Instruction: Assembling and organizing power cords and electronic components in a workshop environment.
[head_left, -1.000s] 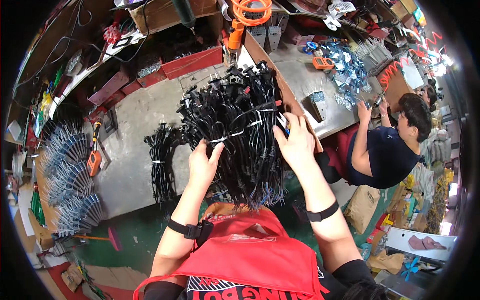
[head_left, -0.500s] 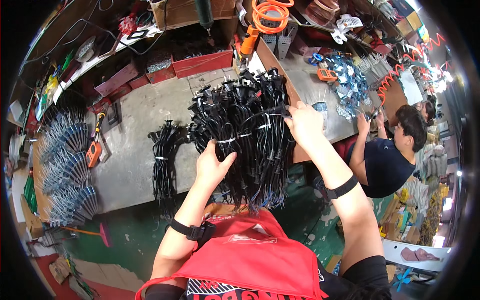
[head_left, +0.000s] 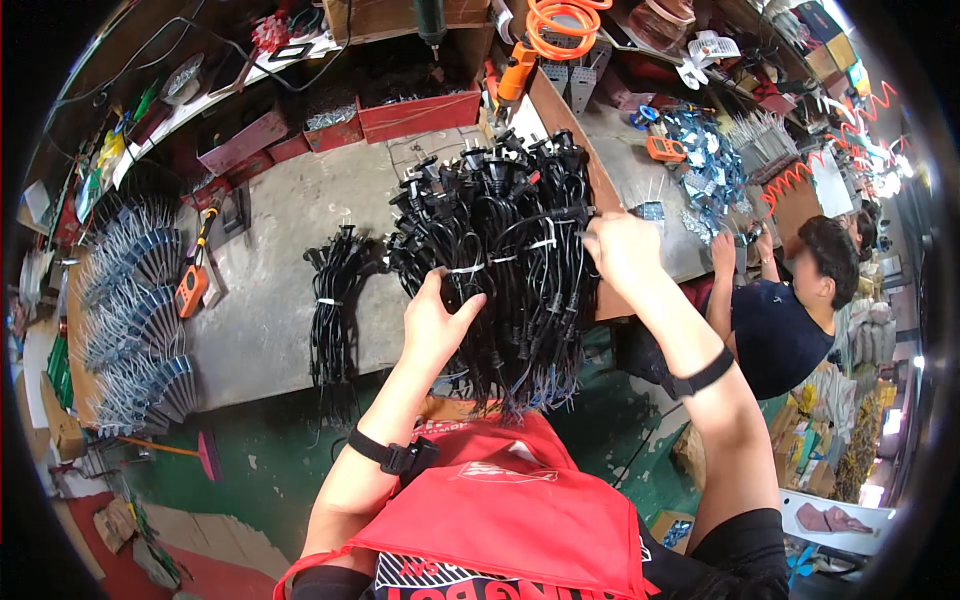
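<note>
A large heap of black power cords (head_left: 497,262), tied in bundles with white ties, lies at the table's front edge. Their plugs point to the far side and bare wire ends hang over the near edge. My left hand (head_left: 440,322) rests against the heap's left side, thumb and forefinger spread apart; its other fingers are partly hidden. At the upper right of the heap, my right hand (head_left: 628,250) pinches a black power cord close to its plug end (head_left: 573,213). A separate smaller bundle of cords (head_left: 330,305) lies to the left.
A multimeter (head_left: 190,290) and fanned stacks of metal parts with wires (head_left: 150,330) lie on the left. Red bins (head_left: 420,115) line the back. A wooden divider (head_left: 575,130) stands right of the heap; beyond it a person (head_left: 775,320) works.
The whole view has shifted slightly, so the table's things sit further right. Both hands keep nearly the same places at the heap, the right one still pinching the cord.
</note>
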